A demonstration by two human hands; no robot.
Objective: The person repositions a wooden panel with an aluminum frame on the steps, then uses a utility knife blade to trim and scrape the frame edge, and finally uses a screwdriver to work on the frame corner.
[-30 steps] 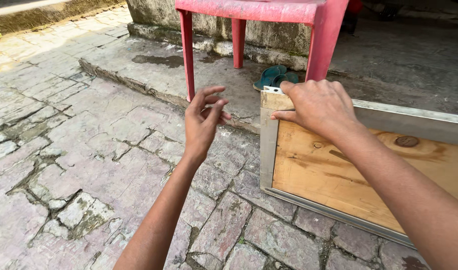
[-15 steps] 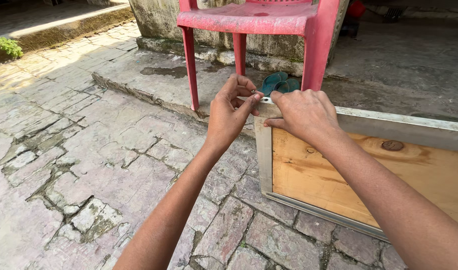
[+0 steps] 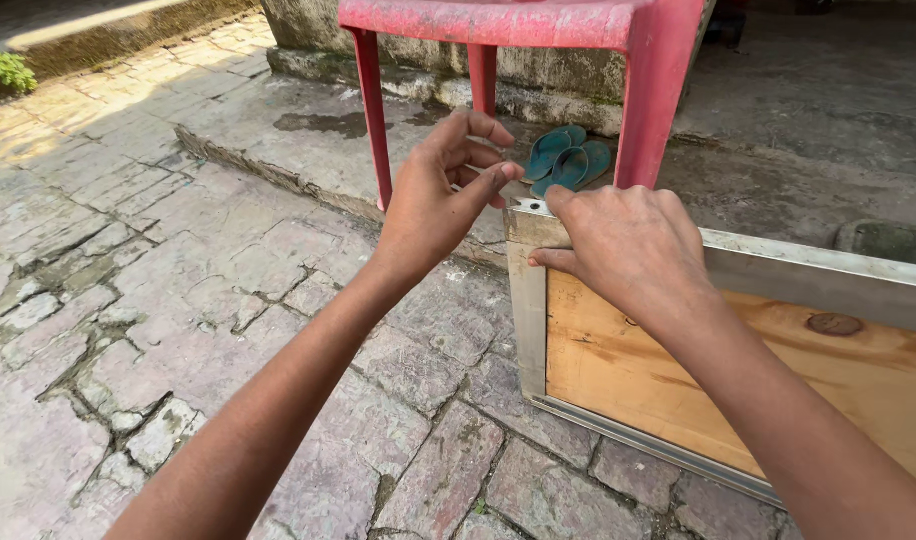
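Left hand (image 3: 433, 205) moved closer (fingers pinched), right hand (image 3: 628, 245) gripping frame corner (image 3: 526, 225)

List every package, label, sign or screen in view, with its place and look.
None in view. The left hand and right hand meet at the corner of a metal-framed wooden panel; behind stand a red plastic chair and teal flip-flops, all unmarked.

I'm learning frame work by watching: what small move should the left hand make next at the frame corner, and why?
Probably bring the left hand down onto the corner of the metal-edged wooden frame. Its pinched fingertips hover just beside that corner, while the right hand already presses there.
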